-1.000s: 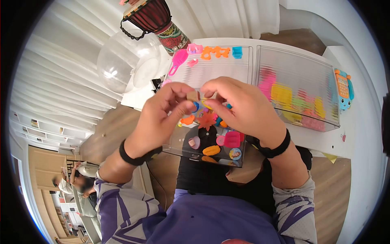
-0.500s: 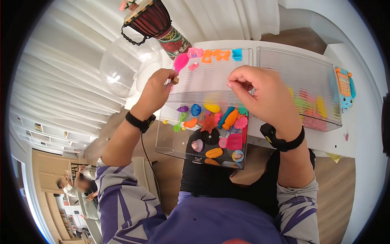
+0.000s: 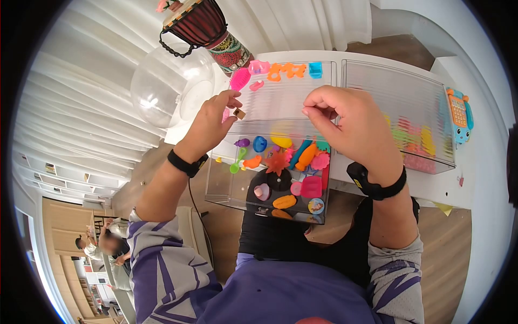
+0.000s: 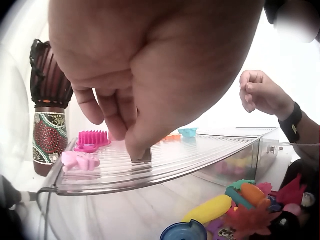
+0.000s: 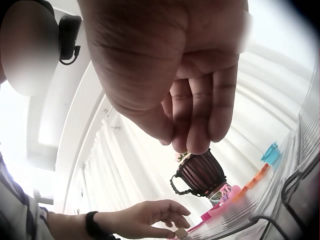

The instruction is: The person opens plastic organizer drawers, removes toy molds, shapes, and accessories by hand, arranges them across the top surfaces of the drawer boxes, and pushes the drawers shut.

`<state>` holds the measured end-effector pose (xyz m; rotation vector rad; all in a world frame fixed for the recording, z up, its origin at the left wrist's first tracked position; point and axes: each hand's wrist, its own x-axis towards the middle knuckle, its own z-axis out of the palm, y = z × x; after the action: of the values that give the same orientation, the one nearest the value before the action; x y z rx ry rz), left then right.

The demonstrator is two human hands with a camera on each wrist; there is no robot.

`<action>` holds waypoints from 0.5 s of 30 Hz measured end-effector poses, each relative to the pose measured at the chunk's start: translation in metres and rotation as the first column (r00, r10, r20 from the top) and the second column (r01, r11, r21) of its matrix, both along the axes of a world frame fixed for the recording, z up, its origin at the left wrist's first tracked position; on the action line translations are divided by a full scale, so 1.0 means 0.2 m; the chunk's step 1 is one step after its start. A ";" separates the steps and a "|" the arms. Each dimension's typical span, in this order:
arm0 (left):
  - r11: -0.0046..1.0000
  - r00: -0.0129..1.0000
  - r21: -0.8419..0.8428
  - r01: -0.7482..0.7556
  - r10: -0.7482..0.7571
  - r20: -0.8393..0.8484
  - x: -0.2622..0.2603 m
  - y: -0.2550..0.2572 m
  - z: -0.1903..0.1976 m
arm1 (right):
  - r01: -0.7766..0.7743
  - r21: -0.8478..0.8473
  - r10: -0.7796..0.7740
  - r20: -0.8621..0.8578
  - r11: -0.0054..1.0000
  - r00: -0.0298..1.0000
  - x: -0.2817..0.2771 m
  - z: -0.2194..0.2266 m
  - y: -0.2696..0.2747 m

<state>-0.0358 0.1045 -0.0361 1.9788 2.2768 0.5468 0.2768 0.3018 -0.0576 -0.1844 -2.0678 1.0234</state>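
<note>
A small tan wooden block (image 3: 239,114) with a dark mark on one face stands near the left edge of a clear ribbed box top (image 3: 280,105). My left hand (image 3: 208,121) is right beside it, thumb tip at the block and the other fingers spread away from it. In the left wrist view the thumb partly hides the block (image 4: 143,157). A pink toy piece (image 4: 80,161) lies close to this hand. My right hand (image 3: 348,121) hovers over the right part of the box top, fingers loosely bent, with nothing visible between thumb and fingertips.
Along the far edge lie a pink brush (image 3: 240,79), orange shapes (image 3: 286,71) and a blue toy piece (image 3: 315,70). Nearer, an open clear drawer (image 3: 224,186) holds several colourful toys. Another clear box (image 3: 394,92) and a toy phone (image 3: 458,116) stand right; a drum (image 3: 202,24) stands back left.
Both hands have moved apart from the middle. My left hand carried the block left, set it on the box top and loosened its fingers. Lately my right hand has barely moved.
</note>
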 end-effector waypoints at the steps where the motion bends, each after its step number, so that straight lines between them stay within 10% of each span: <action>1: 1.000 1.000 0.001 0.000 0.000 -0.001 0.01 -0.01 0.00 | 0.000 0.001 0.000 -0.001 1.000 1.000 0.00 0.00 0.00; 15: 0.998 0.998 0.048 -0.037 0.040 -0.056 -0.05 -0.01 -0.04 | -0.004 0.048 0.001 0.064 0.999 0.998 0.03 0.02 0.01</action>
<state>-0.0455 0.1024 -0.0446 2.0010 2.3614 0.5594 0.2822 0.3041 -0.0540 -0.1928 -2.1486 0.9801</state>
